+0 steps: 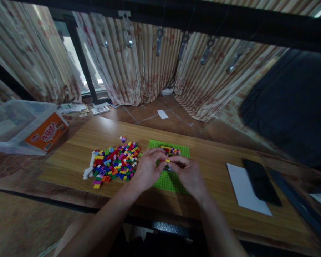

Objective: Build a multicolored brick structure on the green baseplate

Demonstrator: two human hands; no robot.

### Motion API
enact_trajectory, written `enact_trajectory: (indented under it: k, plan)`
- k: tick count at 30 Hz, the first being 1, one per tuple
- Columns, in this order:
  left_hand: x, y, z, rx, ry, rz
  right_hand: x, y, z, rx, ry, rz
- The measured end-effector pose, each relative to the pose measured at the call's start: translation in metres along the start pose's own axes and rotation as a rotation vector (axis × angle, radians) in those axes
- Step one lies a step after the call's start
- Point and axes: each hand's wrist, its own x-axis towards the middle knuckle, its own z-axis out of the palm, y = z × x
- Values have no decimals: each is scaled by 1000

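Observation:
My left hand (149, 167) and my right hand (187, 175) meet above a green baseplate (171, 182), fingertips pinched close together. Between them shows a small yellow toy brick (167, 161); both hands appear to grip it, and whatever lies under the fingers is hidden. Just behind the fingertips, a low build of multicoloured bricks (173, 150) sits on the baseplate, partly covered by my hands. To the left of my left hand spreads a pile of loose bricks (117, 160) in many colours.
White pieces (89, 167) lie at the pile's left edge, and a few bricks (123, 139) sit behind it. On the right of the wooden table (211, 164) are white paper (246, 189) and a dark phone-like slab (260, 182). A clear plastic bin (18, 125) stands left.

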Motion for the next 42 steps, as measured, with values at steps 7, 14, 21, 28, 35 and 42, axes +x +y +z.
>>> enact_trajectory:
  k: [7, 14, 21, 28, 35, 42]
  plan:
    - [-3, -2, -1, 188, -81, 50, 3, 0, -11, -194, 145, 1]
    - [-6, -5, 5, 265, -60, 56, 6, 9, -18, -160, 268, -5]
    - [-6, -5, 9, 285, -17, 21, 5, 5, -15, -301, 278, 45]
    - [-5, -3, 12, 286, -9, 2, 4, 7, -6, -402, 286, 85]
    - [-6, 0, 11, 269, -16, -12, 3, 12, 4, -477, 292, 127]
    - [-7, 2, 11, 264, -23, -70, 8, 27, 5, -275, 276, 210]
